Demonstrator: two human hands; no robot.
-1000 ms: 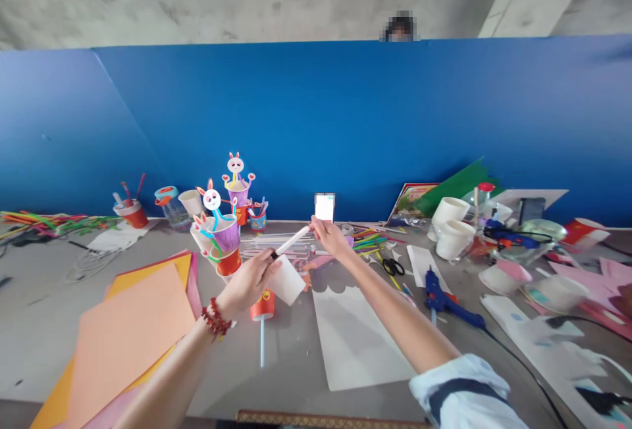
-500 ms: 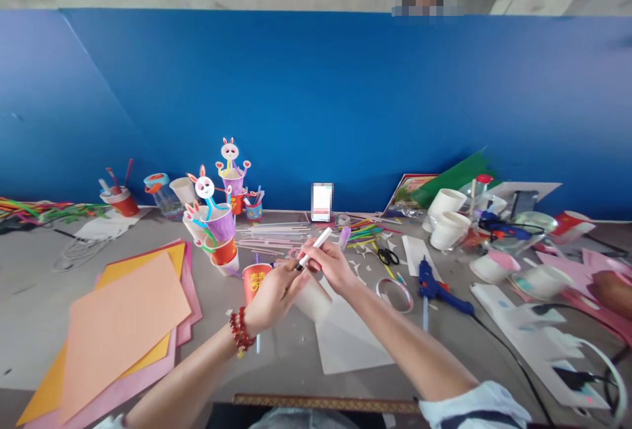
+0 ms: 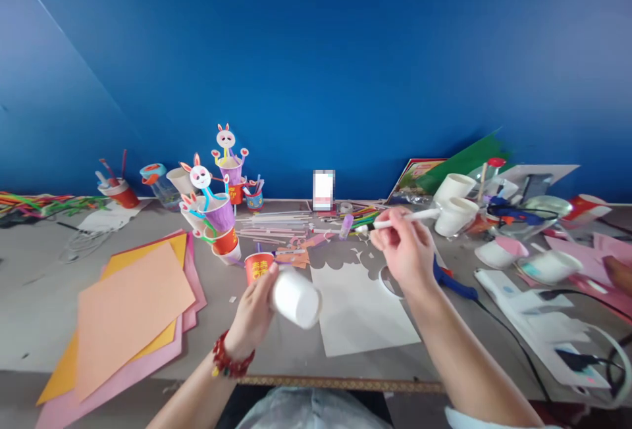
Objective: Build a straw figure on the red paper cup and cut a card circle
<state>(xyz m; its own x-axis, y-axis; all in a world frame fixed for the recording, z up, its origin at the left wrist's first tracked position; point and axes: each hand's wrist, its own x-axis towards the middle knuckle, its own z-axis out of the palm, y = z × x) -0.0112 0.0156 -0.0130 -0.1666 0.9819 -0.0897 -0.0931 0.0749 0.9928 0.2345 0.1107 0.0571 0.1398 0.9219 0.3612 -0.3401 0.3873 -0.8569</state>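
My left hand (image 3: 254, 317) is closed around a white paper cup (image 3: 299, 299), which lies tilted in the grip with its round base turned towards me. A slim white marker (image 3: 422, 215) with a black band near its front end is pinched in my right hand (image 3: 407, 254). The marker points left and is held apart from the cup. Just behind my left hand stands a red paper cup (image 3: 257, 264) with yellow print. Beneath the hands is a white paper sheet (image 3: 365, 320) with a scalloped far edge. My right hand partly covers a tape roll (image 3: 386, 283).
Stacked coloured paper (image 3: 135, 317) lies left. Rabbit-decorated cups (image 3: 217, 212) stand behind it, near scattered straws (image 3: 276, 222). On the right are a glue gun (image 3: 459, 284), a power strip (image 3: 538, 330) with cables, and white cups (image 3: 457, 215). A blue partition (image 3: 316, 74) rises behind.
My hands, together on the marker half a second ago, have separated. The right moved right with the marker; the left turned the white cup base-forward. The view has tilted down.
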